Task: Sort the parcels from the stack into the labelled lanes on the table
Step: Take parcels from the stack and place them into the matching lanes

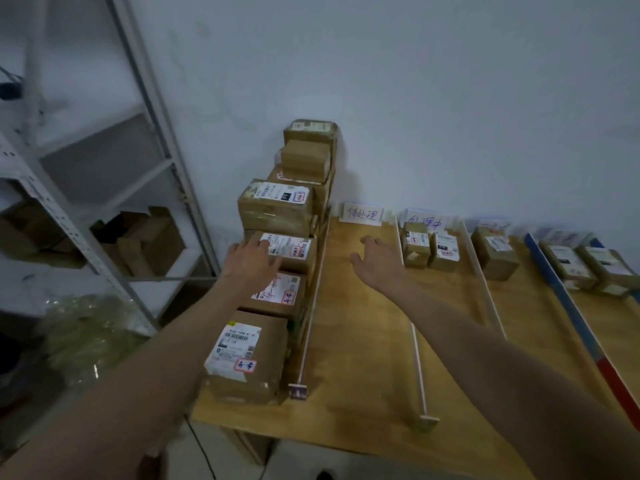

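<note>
Now left hand (251, 259) resting on stacked parcel (289, 249), right hand (379, 259) spread above table (360, 341)

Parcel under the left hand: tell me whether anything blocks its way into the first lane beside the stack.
The left hand rests on the parcel. A white divider rail runs between the stack and the first lane, so the parcel must be lifted over it. The right hand hovers open above that lane's far end.

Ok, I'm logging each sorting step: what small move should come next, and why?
Probably grip the parcel under the left hand: its fingers lie on the label, not yet curled round. The right hand hovers open beside it.
</note>
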A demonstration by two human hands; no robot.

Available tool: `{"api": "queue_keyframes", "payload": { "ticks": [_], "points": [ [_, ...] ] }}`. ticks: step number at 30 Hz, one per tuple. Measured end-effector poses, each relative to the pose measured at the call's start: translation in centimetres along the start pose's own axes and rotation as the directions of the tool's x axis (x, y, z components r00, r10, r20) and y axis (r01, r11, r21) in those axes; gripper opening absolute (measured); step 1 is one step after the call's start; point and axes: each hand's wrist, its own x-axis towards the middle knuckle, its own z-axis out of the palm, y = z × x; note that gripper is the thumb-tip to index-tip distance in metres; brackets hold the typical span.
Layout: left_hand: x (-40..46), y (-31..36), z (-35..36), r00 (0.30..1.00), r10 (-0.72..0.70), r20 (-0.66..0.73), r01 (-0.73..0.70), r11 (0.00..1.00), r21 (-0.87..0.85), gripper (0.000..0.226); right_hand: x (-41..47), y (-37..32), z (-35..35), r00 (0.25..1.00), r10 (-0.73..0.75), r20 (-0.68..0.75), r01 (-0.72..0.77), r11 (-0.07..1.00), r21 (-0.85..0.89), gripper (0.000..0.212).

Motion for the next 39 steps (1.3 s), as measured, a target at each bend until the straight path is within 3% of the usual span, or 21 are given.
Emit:
{"api": "queue_keyframes", "payload": {
  "ticks": [8,13,17,23,28,39],
  "points": [
    [6.8,-5.0,-1.6,0.99,-0.129,-0.056,0.127,0.992,-0.026,0.056,8.4,-4.3,0.3,0.999,-0.005,0.039,-0.005,0.966,0.259,0.047],
    [11.9,-6.2,-2.1,0.964,-0.266,-0.025,0.258,0.952,-0.162,0.058,14.2,-5.9,1.5,0.991,0.038,0.129,-0.085,0.922,0.379,0.045],
    [15.0,-6.3,-1.2,0.932,-0.359,0.039,0.349,0.869,-0.35,0.069,17.2,-7.1,1.9,0.966,0.091,0.242,-0.194,0.874,0.446,0.064],
    [18.2,-6.5,0.8,0.877,-0.448,0.174,0.459,0.672,-0.581,0.07,20.1,-7.7,3.7,0.924,0.084,0.374,-0.291,0.79,0.54,0.061],
    [18.2,-5.7,1.3,0.861,-0.477,0.178,0.46,0.58,-0.672,0.067,20.8,-8.0,4.5,0.913,0.064,0.402,-0.312,0.745,0.59,0.049],
    [16.4,-6.2,-2.6,0.884,-0.464,0.055,0.326,0.528,-0.784,0.062,17.9,-9.7,1.3,0.948,0.042,0.314,-0.26,0.671,0.694,0.04]
  ]
}}
